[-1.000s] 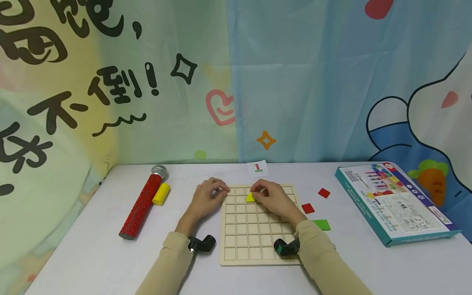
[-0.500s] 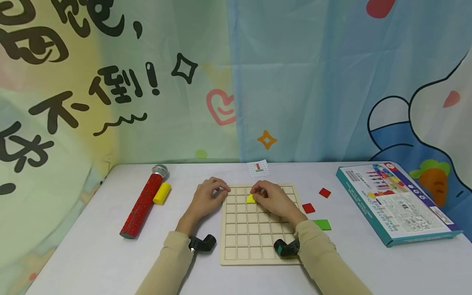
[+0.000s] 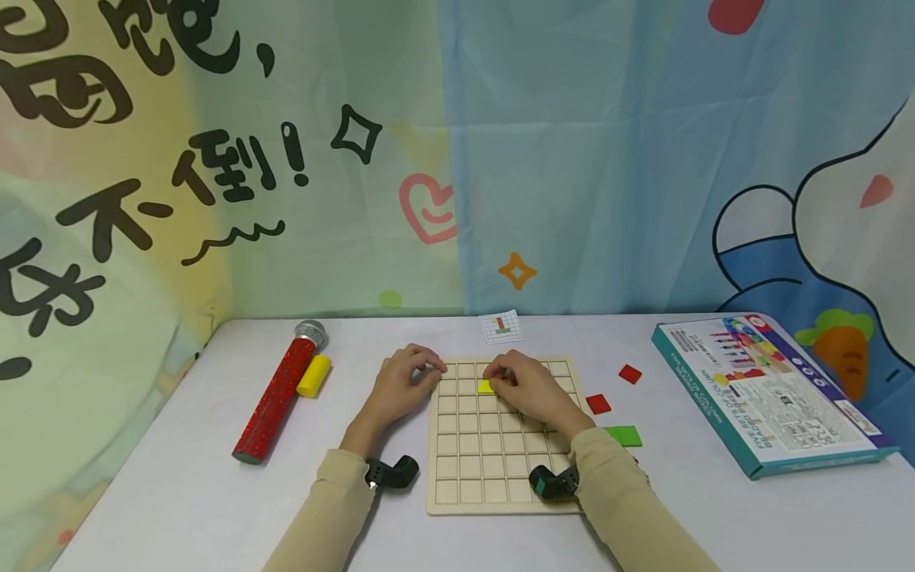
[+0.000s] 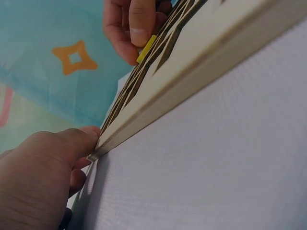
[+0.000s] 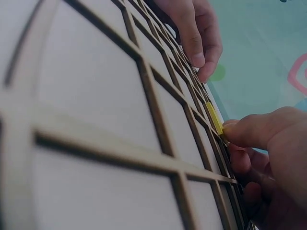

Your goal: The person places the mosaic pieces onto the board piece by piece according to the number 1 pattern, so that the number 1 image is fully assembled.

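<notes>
A pale wooden grid board (image 3: 469,508) lies on the white table. My left hand (image 3: 406,383) grips its far left corner; in the left wrist view the thumb (image 4: 84,139) is on the board's edge with fingers below. Over the far rows, my right hand (image 3: 532,388) pinches a small yellow tile (image 3: 485,387) at its right end. The tile sits low against the grid ridges in the right wrist view, the thumb (image 5: 242,132) on its near end. The right hand covers part of the tile and several cells behind it.
Two red tiles (image 3: 598,404) and a green tile (image 3: 625,436) lie right of the board. A small patterned card (image 3: 501,326) is behind it. A red microphone-shaped tube (image 3: 275,397) and yellow cylinder (image 3: 314,376) lie left; a flat game box (image 3: 775,397) lies right.
The yellow tile has tipped from slanted to flatter on the grid, with my right hand shifting very slightly. My left hand stays at the board's corner.
</notes>
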### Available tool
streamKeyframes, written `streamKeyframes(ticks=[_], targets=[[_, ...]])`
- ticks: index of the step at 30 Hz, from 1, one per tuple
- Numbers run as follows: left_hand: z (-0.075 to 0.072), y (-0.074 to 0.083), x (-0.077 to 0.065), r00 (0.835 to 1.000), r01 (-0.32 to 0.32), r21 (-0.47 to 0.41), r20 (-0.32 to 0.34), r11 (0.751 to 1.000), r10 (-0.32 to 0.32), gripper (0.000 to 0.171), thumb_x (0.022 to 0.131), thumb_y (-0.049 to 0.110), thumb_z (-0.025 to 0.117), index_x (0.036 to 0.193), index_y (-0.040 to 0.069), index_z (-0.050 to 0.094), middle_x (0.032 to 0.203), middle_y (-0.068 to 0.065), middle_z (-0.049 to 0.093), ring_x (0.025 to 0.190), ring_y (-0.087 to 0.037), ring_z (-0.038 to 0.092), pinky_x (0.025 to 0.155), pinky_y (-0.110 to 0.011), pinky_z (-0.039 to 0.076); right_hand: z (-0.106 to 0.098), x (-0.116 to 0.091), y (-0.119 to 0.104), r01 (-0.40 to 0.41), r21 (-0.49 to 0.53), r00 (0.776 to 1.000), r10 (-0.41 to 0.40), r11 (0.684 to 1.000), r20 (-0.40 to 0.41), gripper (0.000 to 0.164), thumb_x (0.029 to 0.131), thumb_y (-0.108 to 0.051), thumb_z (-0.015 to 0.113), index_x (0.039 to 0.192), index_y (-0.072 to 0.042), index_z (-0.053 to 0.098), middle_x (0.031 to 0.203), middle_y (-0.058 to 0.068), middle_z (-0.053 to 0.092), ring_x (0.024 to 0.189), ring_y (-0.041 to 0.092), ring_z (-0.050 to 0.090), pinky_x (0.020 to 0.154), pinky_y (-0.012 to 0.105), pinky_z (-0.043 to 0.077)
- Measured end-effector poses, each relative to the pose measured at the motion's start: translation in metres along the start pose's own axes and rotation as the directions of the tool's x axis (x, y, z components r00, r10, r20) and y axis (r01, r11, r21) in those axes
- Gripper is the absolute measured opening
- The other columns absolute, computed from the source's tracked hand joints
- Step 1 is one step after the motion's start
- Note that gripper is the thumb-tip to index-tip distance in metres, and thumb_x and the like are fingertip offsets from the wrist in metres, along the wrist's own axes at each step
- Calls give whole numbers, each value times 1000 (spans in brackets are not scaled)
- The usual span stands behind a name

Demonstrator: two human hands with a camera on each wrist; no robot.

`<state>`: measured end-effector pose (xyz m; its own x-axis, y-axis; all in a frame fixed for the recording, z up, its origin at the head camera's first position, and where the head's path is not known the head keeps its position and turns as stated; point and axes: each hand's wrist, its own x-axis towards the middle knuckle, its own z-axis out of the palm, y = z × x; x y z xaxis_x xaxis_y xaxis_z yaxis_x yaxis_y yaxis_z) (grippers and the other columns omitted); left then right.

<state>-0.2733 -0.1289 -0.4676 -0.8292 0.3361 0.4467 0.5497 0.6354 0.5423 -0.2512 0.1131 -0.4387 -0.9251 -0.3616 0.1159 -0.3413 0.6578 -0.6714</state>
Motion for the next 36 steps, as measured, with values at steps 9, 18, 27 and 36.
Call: streamKeyframes(ticks=[9, 18, 27, 36], targets=[[1, -1, -1, 1000, 13, -6, 5, 1000, -13, 7, 87, 15, 66, 91, 20, 69, 104, 2, 65, 89, -16, 57, 76, -32, 33, -2, -3, 2, 17, 16, 1000, -17, 1000, 25, 15, 94, -16, 56, 106, -14, 65, 99, 1, 60, 81, 11, 54, 75, 30, 45], [2, -2, -1, 1000, 19, -11, 12, 1000, -19, 8, 87, 14, 65, 92, 19, 69, 104, 2, 65, 89, -17, 57, 76, -32, 33, -20, -22, 1, 51, 78, 998, -53, 996, 29, 21, 96, -19, 53, 115, -13, 61, 112, 1, 61, 95, 14, 57, 83, 33, 46], [1, -1, 1, 1000, 13, -3, 9, 1000, -13, 7, 87, 15, 65, 92, 19, 69, 104, 2, 66, 90, -17, 58, 76, -33, 33, -52, -37, 22, 43, 67, 998, -41, 997, -37, 22, 96, -17, 53, 117, -11, 59, 114, 7, 62, 93, 17, 56, 79, 30, 47], [1, -2, 1, 999, 35, -12, 21, 999, -35, 9, 87, 14, 65, 92, 21, 69, 106, 2, 65, 92, -16, 57, 78, -33, 33, -81, -49, 52, -53, 5, 992, 53, 999, -111, 23, 96, -16, 54, 116, -8, 60, 113, 11, 61, 99, 24, 57, 83, 38, 47]])
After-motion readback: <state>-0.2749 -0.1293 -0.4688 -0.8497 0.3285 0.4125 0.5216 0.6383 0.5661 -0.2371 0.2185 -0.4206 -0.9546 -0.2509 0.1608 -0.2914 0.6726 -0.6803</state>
